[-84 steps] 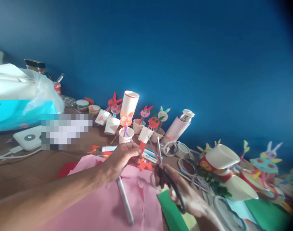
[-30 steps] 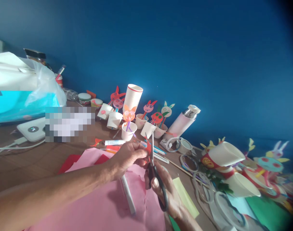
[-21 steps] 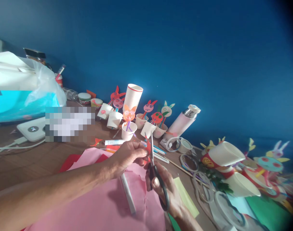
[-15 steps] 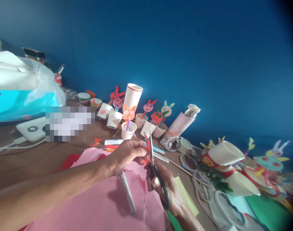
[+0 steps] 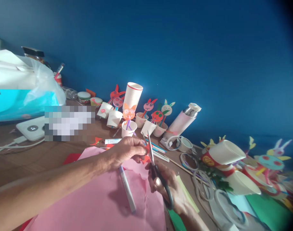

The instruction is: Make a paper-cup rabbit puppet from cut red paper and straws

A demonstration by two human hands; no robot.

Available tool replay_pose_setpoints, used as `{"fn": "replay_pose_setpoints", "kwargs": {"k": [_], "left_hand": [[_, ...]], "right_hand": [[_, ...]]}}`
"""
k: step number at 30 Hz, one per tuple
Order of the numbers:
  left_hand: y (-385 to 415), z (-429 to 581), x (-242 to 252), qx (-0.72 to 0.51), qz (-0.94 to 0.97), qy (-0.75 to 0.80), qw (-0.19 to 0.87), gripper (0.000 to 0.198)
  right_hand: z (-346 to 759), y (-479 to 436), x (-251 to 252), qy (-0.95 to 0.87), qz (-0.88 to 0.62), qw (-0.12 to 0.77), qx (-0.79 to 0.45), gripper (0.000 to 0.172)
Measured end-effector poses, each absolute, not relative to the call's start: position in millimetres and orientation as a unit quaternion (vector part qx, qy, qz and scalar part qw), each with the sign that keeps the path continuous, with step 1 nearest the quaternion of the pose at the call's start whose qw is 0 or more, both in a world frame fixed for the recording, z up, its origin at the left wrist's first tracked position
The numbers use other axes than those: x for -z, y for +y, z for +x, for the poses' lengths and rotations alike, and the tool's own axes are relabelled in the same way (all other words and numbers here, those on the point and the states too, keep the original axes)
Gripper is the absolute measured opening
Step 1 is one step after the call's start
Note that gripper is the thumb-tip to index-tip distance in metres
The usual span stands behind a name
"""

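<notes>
Between the pinched fingers of my left hand is a small piece of red paper. My right hand is wrapped round the black handles of a pair of scissors. Their blades point up and away, slightly parted, beside the red paper. Under both hands lies a large pink paper sheet, with a white marker on it. Part of a red sheet shows beneath the pink one.
Paper cups with paper animal faces, such as an orange one, stand along the wall. A pink thermos leans behind them. Tape rolls and tilted cups crowd the right. A white power bank with cables lies left.
The scissors have tilted a little to the left, and the red paper has shifted slightly in my left fingers. Both hands keep their holds.
</notes>
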State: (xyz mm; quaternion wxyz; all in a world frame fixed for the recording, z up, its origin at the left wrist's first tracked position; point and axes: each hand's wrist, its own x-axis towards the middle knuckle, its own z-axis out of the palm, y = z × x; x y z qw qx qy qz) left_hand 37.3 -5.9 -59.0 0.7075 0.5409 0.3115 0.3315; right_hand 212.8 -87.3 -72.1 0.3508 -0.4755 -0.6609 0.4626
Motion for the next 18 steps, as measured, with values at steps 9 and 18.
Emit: {"fn": "replay_pose_setpoints", "kwargs": {"k": [9,18], "left_hand": [[-6.9,37.0,58.7,-0.33,0.522,0.306,0.725,0.008],[-5.4,35.2,56.8,-0.329,0.525,0.298,0.726,0.007]], "right_hand": [[212.3,-87.3,73.1,-0.647,-0.461,0.366,-0.485,0.054],[216.4,-86.5,69.0,-0.643,-0.464,0.352,-0.497,0.053]]}}
